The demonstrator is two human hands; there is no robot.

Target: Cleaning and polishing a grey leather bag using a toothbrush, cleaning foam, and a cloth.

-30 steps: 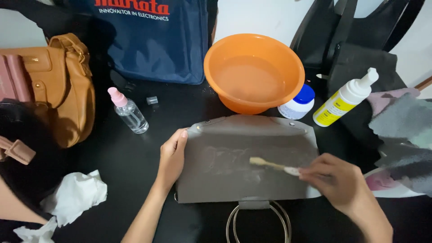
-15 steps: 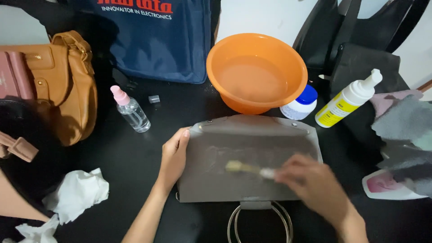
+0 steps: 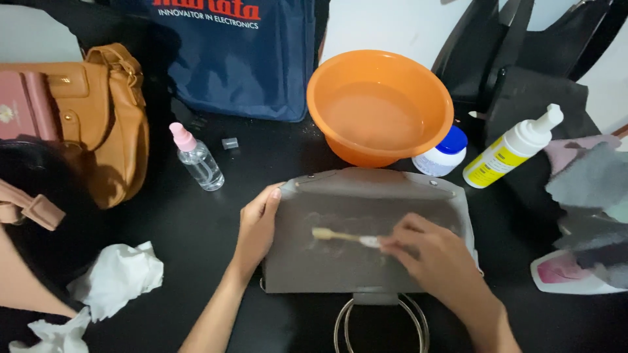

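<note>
Black worktop [image 3: 261, 157], matte surface, evenly lit (no harsh shadows noted). White wall [image 3: 386, 29] stands directly behind the worktop's far edge, plain and bright, showing between dark items along that edge.

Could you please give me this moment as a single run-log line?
left hand: flat on grey bag | right hand: holds toothbrush, bristles on bag | orange basin behind bag
</note>
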